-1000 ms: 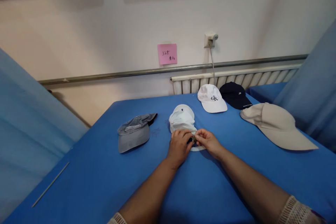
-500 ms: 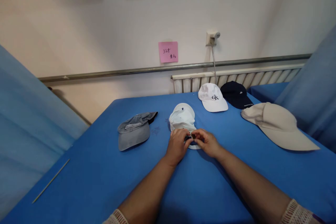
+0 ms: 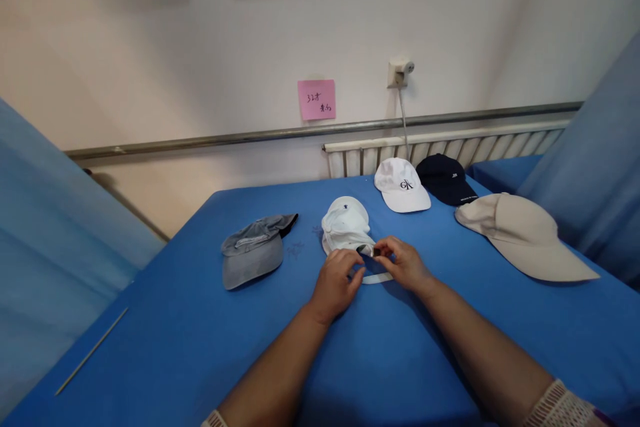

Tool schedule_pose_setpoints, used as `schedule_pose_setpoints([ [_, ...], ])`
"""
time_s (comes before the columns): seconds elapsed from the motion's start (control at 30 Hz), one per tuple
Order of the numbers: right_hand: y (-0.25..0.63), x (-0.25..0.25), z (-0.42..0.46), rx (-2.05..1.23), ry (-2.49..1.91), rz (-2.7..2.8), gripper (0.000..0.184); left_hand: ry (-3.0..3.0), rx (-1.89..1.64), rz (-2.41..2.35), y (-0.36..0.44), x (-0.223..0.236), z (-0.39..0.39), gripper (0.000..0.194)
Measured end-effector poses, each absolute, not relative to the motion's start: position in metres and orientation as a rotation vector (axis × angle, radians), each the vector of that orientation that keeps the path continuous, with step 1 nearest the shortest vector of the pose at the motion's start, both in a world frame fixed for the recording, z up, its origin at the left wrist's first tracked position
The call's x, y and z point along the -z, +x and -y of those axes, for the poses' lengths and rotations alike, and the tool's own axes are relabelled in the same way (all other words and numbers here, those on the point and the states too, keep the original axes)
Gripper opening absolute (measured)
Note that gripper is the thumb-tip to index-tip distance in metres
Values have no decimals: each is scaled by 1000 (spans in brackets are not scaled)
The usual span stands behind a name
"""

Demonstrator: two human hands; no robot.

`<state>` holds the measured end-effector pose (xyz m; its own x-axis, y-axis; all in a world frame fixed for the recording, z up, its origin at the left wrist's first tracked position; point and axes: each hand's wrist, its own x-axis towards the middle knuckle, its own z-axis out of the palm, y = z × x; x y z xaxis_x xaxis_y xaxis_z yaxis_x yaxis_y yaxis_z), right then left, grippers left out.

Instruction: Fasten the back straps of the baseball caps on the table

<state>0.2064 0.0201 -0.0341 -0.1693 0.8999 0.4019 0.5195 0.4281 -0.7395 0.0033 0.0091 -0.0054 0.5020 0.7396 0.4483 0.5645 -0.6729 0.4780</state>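
A pale, almost white cap (image 3: 345, 223) with a small dark emblem lies in the middle of the blue-covered table, its back strap side toward me. My right hand (image 3: 404, 265) pinches the small dark buckle (image 3: 376, 251) of its strap between thumb and fingertips. Close beside the cap's near edge, my left hand (image 3: 336, 285) has bent fingers with a gap between thumb and forefinger, and nothing shows between them. The loose end of the light strap (image 3: 377, 278) stretches over the table just below both hands.
A grey cap (image 3: 255, 257) lies to the left. Toward the right are a white cap (image 3: 403, 187) with black letters, a dark navy cap (image 3: 443, 177) and a large beige cap (image 3: 525, 233). A thin stick (image 3: 91, 351) lies near the left edge; blue curtains hang on both sides.
My right hand has moved slightly right with the buckle. My left thumb and forefinger have parted from the strap, and more of the strap's loose end shows.
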Motion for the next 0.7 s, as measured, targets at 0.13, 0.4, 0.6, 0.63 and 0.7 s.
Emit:
schedule_pose_setpoints([
  [0.13,209,35,-22,-603,-1245,1785,14,2601,-640,-1025,9,10,-3,21],
  [0.4,206,36,-22,-763,-1157,1819,14,2659,-488,-1057,10,7,-1,13],
  [0.6,209,40,-24,-852,-1175,1706,15,2391,-771,-1175,0,1,-5,13],
  [0.63,209,41,-24,-857,-1175,1693,15,2326,-821,-1212,-1,2,-6,14],
  [0.7,209,42,-25,-861,-1180,1686,16,2192,-911,-1278,-1,5,-8,14],
])
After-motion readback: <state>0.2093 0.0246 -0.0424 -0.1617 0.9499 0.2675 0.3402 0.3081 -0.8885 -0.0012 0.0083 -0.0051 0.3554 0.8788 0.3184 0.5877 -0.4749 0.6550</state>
